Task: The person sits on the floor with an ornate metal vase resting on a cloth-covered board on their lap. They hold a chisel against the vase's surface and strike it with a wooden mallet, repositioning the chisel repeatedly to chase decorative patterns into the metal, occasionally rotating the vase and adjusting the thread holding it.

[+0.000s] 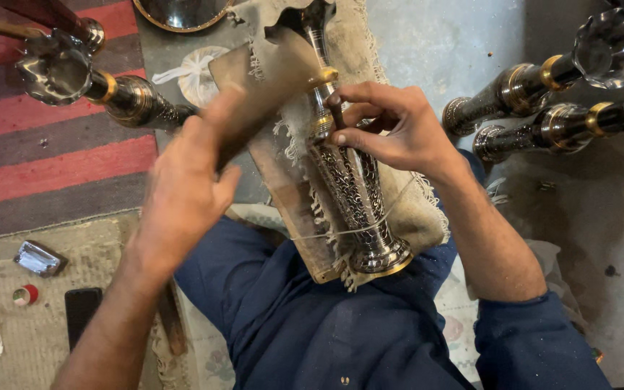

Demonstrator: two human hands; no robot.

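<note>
Counting first, we see two hands at work and four engraved metal vases in all: one under the hands, one off beyond our left hand [182,191], and two lying side by side out past our right hand [391,130]. The vase in hand [352,191] lies on its side on a frayed cloth [413,209] over a wooden board [290,209] across our lap, its flared foot toward us, its scalloped mouth away. It is tall and slim, dark with pale floral engraving, and carries gold-coloured bands at neck and foot. Our right hand pinches a small dark tool [337,115] against the neck band. Our left hand is clenched around a flat brown piece [269,87], blurred, so we cannot tell what it is. No vase shows anything inside. Below our left wrist lie a dark phone [81,312], a foil packet [39,258] and a small red-rimmed cap [26,295].
</note>
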